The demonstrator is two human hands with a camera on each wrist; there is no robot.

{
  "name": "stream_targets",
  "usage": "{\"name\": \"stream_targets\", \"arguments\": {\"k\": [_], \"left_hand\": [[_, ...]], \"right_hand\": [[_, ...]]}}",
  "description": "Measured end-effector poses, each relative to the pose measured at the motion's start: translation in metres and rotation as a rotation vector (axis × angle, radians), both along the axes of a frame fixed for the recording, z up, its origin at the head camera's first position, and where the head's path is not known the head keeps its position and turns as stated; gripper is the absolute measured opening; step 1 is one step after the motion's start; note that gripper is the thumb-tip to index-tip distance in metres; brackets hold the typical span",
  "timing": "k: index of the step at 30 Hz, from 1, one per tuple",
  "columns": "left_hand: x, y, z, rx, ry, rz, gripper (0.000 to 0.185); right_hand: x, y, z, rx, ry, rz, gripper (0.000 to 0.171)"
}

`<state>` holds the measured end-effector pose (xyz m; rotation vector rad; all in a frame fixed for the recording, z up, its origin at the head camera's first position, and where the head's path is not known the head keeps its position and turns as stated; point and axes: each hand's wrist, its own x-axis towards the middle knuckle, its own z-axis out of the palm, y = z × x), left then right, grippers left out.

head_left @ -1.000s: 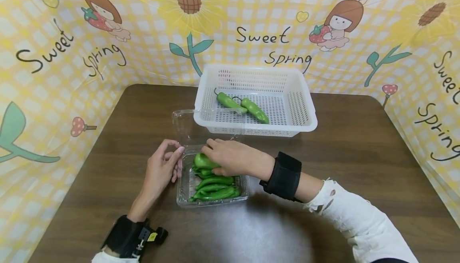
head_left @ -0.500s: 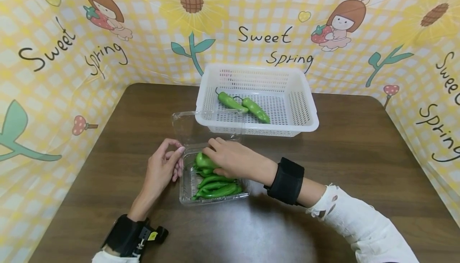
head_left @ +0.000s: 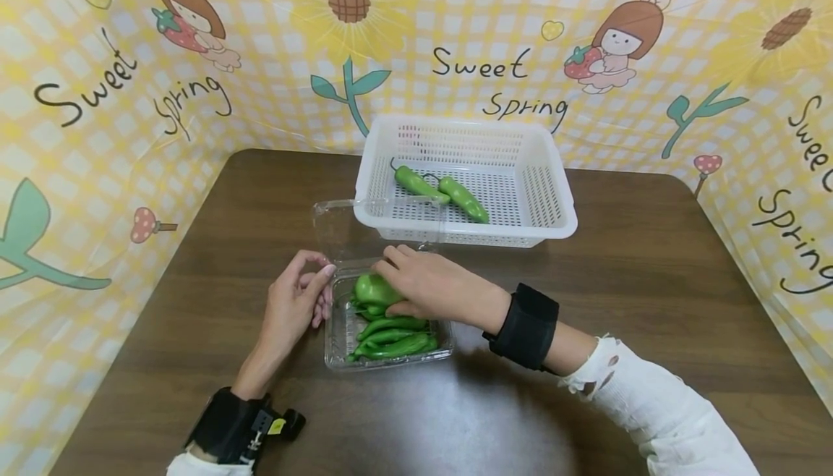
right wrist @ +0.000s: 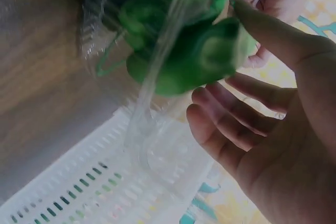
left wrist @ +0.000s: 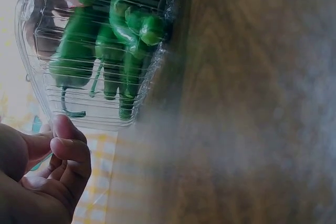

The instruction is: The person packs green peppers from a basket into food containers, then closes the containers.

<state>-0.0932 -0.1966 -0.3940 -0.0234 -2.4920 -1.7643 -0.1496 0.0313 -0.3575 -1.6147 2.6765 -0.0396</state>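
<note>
The head camera looked forward and down over the whole brown table (head_left: 651,259), from some way above. The left wrist camera sat low, close beside the clear tray (left wrist: 94,114) (its picture turned sideways). The right wrist camera looked past the palm, very near. All three shared that tray (head_left: 338,331) (right wrist: 100,24).

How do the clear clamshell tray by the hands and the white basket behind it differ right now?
The clear tray is see-through, shallow and smaller; the white basket is opaque, perforated, deeper and larger. The tray holds a heap of green peppers; the basket holds just two peppers. The left hand touches the tray's edge and the right hand holds a pepper over it; no hand touches the basket. Both sit on the brown table.
</note>
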Motion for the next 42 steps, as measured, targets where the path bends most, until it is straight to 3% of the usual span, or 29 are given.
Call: {"name": "stream_targets", "arguments": {"k": [15,20,28,37,42], "left_hand": [[0.001,0.001,-0.001,0.006,0.008,0.013,0.016],[0.001,0.002,0.000,-0.016,0.011,0.015,0.016],[0.001,0.003,0.000,-0.009,0.006,0.006,0.016],[0.002,0.003,0.002,-0.031,0.015,-0.016,0.017],[-0.001,0.001,-0.006,-0.024,0.014,-0.008,0.017]], "right_hand": [[-0.020,0.017,0.035,-0.217,0.006,-0.003,0.033],[-0.029,0.026,0.049,-0.267,0.063,-0.006,0.030],[-0.043,0.037,0.071,-0.461,0.057,0.015,0.018],[-0.053,0.051,0.097,-0.462,0.033,-0.077,0.016],[-0.068,0.061,0.105,-0.431,0.046,-0.131,0.019]]}}
